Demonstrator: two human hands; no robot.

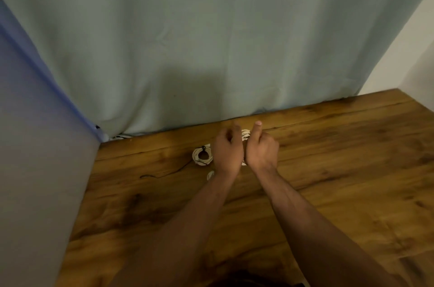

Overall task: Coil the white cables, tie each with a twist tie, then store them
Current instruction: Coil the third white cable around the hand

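The white cable coil (245, 135) is held above the far part of the wooden table (328, 169), between the two hands, which hide most of it. Several stacked white loops show in the gap between the hands, and a small white section shows below them.

- Left hand (227, 150): fingers curled, gripping the left side of the coil, back of the hand toward the camera.
- Right hand (261, 148): fingers curled round the right side of the coil, with one digit raised straight, its nail visible.

The two hands are just beside each other, wrists nearly touching.

A second coil (202, 155) of white cable lies flat on the table, just left of the left hand. A dark tie (203, 147) sits at its far edge. A thin black strand (164, 172) runs from near this coil leftward across the table. A small white piece (210, 175) lies beside the left wrist; the frame is too blurred to identify it.

A grey-green curtain (211, 40) hangs behind the table's far edge. A blue cloth (35, 134) hangs on the left side. A white wall (418, 52) shows at the right.
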